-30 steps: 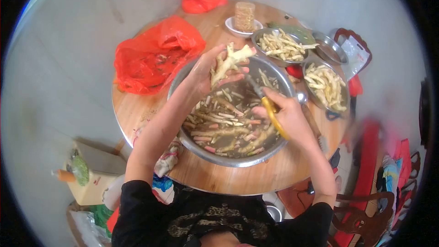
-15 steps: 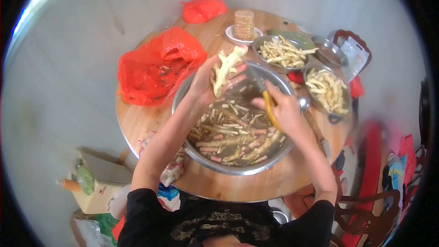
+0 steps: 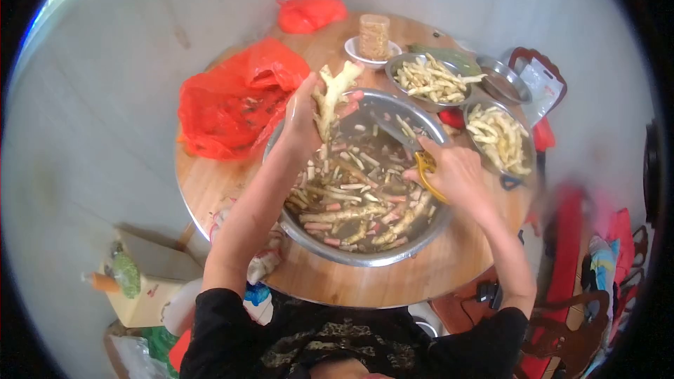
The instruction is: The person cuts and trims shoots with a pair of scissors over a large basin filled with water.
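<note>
My left hand [image 3: 303,116] is closed around a branched, pale piece of ginger root [image 3: 333,95], held up over the far left part of a large metal basin [image 3: 365,261]. In my right hand [image 3: 455,174] is a pair of scissors [image 3: 425,174] with yellow handles. Its blades point up and left over the basin, apart from the ginger, and look blurred. Murky water fills the basin, with several ginger roots [image 3: 351,214] and many short cut bits, some of them pink, lying in it.
Two metal bowls of pale ginger [image 3: 500,139] stand at the right, near another metal bowl [image 3: 504,78]. A red plastic bag [image 3: 235,109] lies at the left. Farther back are a white bowl with a packaged block [image 3: 374,36] and a smaller red bag [image 3: 311,14].
My left hand has shifted slightly left, and the ginger has turned in it. My right hand has moved right and a little down with the scissors, farther from the ginger.
</note>
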Tool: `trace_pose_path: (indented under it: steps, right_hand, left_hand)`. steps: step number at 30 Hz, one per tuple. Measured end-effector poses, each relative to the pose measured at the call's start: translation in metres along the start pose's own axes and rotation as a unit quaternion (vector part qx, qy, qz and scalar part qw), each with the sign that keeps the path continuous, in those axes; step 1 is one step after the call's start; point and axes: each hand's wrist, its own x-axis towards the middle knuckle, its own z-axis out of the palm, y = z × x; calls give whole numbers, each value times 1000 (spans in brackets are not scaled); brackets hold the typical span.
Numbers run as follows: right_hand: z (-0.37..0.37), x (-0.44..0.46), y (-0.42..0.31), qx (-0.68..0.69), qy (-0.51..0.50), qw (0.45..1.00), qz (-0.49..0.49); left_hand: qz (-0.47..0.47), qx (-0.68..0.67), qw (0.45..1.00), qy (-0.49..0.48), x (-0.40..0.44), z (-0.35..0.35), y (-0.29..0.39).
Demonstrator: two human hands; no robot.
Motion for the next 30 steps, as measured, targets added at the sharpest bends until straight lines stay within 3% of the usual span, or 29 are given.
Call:
trace_pose_path:
  steps: [3, 5, 6, 11, 15, 17, 19, 20, 23, 25, 27, 30]
  right_hand:
    - [-11, -2, -3, -59, -84, 994, -26]
    - [-17, 1, -3, -92, -127, 981, -115]
    - [-22, 3, -4, -91, -128, 981, -114]
    - [-78, 1, -10, -143, -258, 953, -68]
    - [-98, -19, -15, -99, -150, 983, -40]
    - [-77, -25, -12, 116, -45, 992, -26]
    - [-54, -33, -20, 185, -46, 982, -20]
    - [-43, -34, -24, 253, -49, 966, -12]
    - [-13, -31, -29, 285, -97, 954, -20]
    - [-3, -27, -25, 296, -96, 950, -15]
    - [-4, -21, -17, 231, -24, 971, -57]
    - [-28, -3, -10, 191, -51, 980, 14]
  left_hand:
    - [29, -5, 998, -47, 9, 6, -17]
    - [-31, 55, 990, -123, 19, 9, -34]
    - [-113, 28, 988, -106, 18, 9, -40]
    - [-71, 66, 989, -115, 18, 6, -49]
    - [-31, 38, 992, -120, 8, 13, -24]
    - [-27, 61, 994, -89, 8, 13, -22]
    - [-39, -11, 982, -185, 10, 10, -21]
    - [-38, -10, 982, -184, 9, 9, -21]
    - [-39, -74, 976, -202, -7, 22, -18]
    - [-61, -88, 984, -142, -16, 31, -13]
    - [-73, -80, 979, -174, -16, 26, -11]
    - [-90, -69, 973, -202, -20, 33, -12]
